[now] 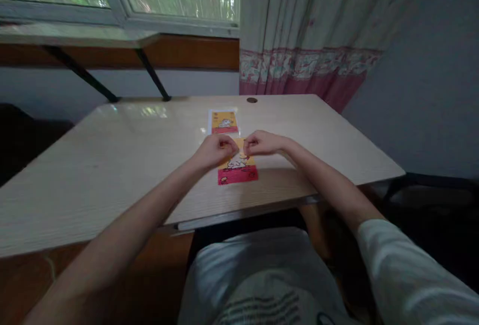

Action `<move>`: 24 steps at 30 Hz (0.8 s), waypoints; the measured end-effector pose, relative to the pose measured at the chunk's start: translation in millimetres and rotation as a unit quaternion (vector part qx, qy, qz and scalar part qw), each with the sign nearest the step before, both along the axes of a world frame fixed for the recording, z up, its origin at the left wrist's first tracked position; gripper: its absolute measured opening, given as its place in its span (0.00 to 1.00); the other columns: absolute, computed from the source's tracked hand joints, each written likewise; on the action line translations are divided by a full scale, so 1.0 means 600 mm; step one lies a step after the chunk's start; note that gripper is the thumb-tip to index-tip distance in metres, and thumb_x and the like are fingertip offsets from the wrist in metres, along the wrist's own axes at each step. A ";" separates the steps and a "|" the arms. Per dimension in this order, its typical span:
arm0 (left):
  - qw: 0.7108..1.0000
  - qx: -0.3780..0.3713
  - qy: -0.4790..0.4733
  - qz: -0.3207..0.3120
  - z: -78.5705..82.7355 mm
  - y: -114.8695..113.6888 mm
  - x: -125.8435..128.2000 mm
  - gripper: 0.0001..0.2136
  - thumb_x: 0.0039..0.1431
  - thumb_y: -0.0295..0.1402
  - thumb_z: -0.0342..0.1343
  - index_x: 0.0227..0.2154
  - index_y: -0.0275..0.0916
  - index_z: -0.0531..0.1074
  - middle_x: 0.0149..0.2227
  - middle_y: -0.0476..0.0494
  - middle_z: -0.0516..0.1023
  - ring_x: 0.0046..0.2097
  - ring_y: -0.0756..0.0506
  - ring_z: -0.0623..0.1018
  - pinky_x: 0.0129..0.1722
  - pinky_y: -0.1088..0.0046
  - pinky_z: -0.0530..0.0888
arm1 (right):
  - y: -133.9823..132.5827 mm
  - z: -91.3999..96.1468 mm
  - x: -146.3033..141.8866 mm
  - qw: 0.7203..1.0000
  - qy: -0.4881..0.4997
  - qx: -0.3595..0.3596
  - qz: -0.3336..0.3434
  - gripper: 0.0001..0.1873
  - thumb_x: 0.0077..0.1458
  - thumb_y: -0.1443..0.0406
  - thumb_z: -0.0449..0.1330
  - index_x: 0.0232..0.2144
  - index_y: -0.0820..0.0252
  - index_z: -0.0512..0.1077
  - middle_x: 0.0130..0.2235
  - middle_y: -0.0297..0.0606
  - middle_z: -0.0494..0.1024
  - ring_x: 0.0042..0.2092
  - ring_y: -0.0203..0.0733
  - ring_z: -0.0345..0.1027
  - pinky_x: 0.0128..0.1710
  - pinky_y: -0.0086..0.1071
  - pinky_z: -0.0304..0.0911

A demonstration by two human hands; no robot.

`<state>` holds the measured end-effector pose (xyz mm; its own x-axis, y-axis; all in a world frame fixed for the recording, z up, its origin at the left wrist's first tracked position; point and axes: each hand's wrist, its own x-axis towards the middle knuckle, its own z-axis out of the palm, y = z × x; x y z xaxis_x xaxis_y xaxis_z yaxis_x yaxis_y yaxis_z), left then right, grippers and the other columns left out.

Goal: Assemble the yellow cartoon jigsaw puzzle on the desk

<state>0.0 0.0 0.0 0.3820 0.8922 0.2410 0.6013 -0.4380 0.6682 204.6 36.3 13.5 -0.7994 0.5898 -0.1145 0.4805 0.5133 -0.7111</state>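
Observation:
A yellow and pink picture (238,174) with a white cartoon animal on it lies flat near the front edge of the table. Over its upper part my left hand (214,152) comes in from the left with thumb and fingers pinched together. From the right, my right hand (264,143) faces it in a similar pinch, a small gap between the two sets of fingertips. Something pale shows in that gap, too small to name. Just beyond the hands lies a second picture (225,123) in similar colours, with a white border.
The pale wooden table (112,165) has a round cable hole (252,100) at its back edge. Dark brackets under a shelf (82,34) meet the table at the back left. A window and a flowered curtain (307,25) stand behind.

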 end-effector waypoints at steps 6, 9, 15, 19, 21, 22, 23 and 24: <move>1.000 -0.011 0.026 -0.003 -0.005 0.006 -0.008 0.08 0.46 0.28 0.52 0.27 0.35 0.76 0.27 0.45 0.78 0.29 0.49 0.73 0.30 0.74 0.67 | 0.002 -0.003 -0.002 1.000 -0.028 0.006 0.001 0.11 0.44 0.65 0.55 0.28 0.68 0.73 0.23 0.33 0.69 0.25 0.30 0.56 0.26 0.25 0.50; 0.999 -0.007 0.038 -0.018 -0.007 0.010 -0.011 0.08 0.46 0.28 0.53 0.27 0.35 0.76 0.27 0.45 0.78 0.29 0.49 0.73 0.30 0.74 0.66 | 0.001 -0.001 -0.002 0.999 -0.034 0.015 0.005 0.10 0.44 0.65 0.56 0.28 0.67 0.73 0.22 0.31 0.67 0.24 0.29 0.54 0.25 0.25 0.49; 0.996 0.012 0.057 -0.060 -0.009 0.008 -0.007 0.08 0.49 0.31 0.54 0.27 0.34 0.77 0.25 0.45 0.77 0.27 0.50 0.71 0.29 0.75 0.65 | -0.001 -0.003 -0.002 0.999 -0.035 0.034 -0.015 0.09 0.42 0.65 0.57 0.26 0.67 0.72 0.22 0.30 0.66 0.24 0.29 0.54 0.24 0.25 0.48; 0.993 0.027 0.083 -0.085 -0.008 0.006 0.000 0.07 0.49 0.31 0.55 0.26 0.35 0.77 0.24 0.46 0.77 0.26 0.50 0.71 0.30 0.74 0.65 | -0.002 -0.001 -0.003 0.998 -0.037 0.040 -0.018 0.08 0.42 0.65 0.57 0.25 0.67 0.72 0.21 0.30 0.66 0.24 0.29 0.54 0.25 0.25 0.48; 0.991 0.042 0.091 -0.085 -0.009 0.006 0.001 0.07 0.49 0.32 0.55 0.26 0.36 0.77 0.23 0.46 0.77 0.26 0.50 0.71 0.32 0.73 0.65 | -0.002 0.000 -0.002 0.998 -0.036 0.042 -0.017 0.08 0.42 0.65 0.57 0.26 0.67 0.72 0.21 0.29 0.66 0.23 0.29 0.54 0.25 0.25 0.48; 0.991 0.048 0.094 -0.085 -0.010 0.006 0.002 0.07 0.49 0.32 0.56 0.25 0.36 0.77 0.23 0.47 0.77 0.26 0.50 0.71 0.33 0.73 0.65 | -0.002 0.001 -0.002 0.998 -0.034 0.042 -0.016 0.09 0.42 0.65 0.57 0.26 0.67 0.72 0.21 0.29 0.65 0.23 0.29 0.54 0.25 0.25 0.48; 0.991 0.052 0.095 -0.085 -0.011 0.007 0.002 0.07 0.49 0.32 0.56 0.25 0.36 0.77 0.23 0.47 0.77 0.26 0.50 0.71 0.33 0.72 0.65 | -0.002 0.001 -0.002 0.999 -0.030 0.040 -0.014 0.09 0.42 0.65 0.57 0.26 0.67 0.72 0.21 0.29 0.65 0.23 0.29 0.54 0.25 0.25 0.48; 0.990 0.052 0.095 -0.086 -0.012 0.007 0.002 0.07 0.49 0.32 0.56 0.26 0.36 0.77 0.23 0.47 0.77 0.26 0.50 0.71 0.33 0.72 0.65 | -0.002 0.000 -0.002 0.999 -0.026 0.036 -0.012 0.09 0.42 0.65 0.57 0.26 0.67 0.72 0.21 0.29 0.65 0.23 0.28 0.53 0.25 0.25 0.48</move>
<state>1.3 4.3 -7.5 0.5736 0.7842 0.2365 0.6227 -0.6051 0.4961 203.4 35.0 13.8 -0.7788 0.6173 -0.1113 0.5285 0.5501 -0.6466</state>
